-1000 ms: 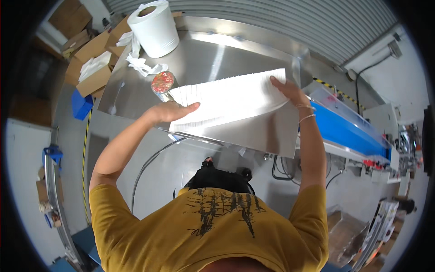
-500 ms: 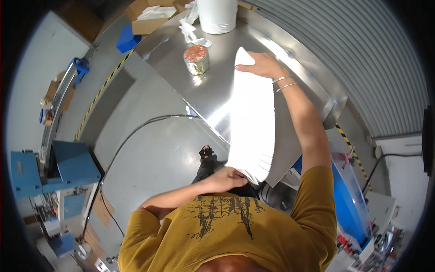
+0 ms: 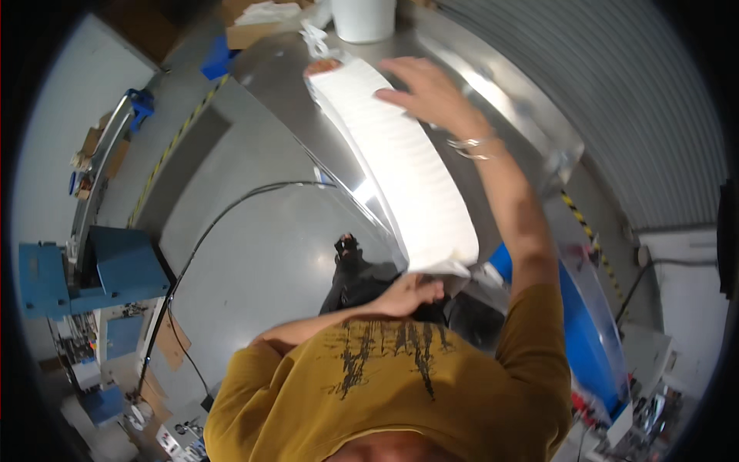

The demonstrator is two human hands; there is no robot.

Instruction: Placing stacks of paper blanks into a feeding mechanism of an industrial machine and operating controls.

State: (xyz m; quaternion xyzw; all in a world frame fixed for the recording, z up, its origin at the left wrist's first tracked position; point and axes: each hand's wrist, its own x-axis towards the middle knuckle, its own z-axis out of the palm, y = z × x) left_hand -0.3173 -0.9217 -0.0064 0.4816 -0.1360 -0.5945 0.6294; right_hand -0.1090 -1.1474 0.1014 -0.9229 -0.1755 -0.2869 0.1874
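A long white stack of thin layered sheets (image 3: 400, 162), perhaps paper or cloth, lies slantwise across the steel table (image 3: 269, 92). Its far end partly hides a round tin with a red patterned lid (image 3: 325, 66). My right hand (image 3: 431, 92) is open beside the stack's far right side, fingers spread, slightly blurred. At the near end, just below the stack's edge, my left hand (image 3: 412, 295) is open with its fingers extended. Whether it still touches the stack I cannot tell.
A white bucket-like container (image 3: 364, 19) stands at the table's far end, beside crumpled white material (image 3: 315, 38). Beyond the far left corner are a cardboard box (image 3: 250, 35) and a blue bin (image 3: 218, 60). A black cable (image 3: 231, 212) runs over the floor.
The stack has swung left at its far end and now lies on the table, covering part of the tin. Both hands have let go of it; the right hand's fingers have spread.
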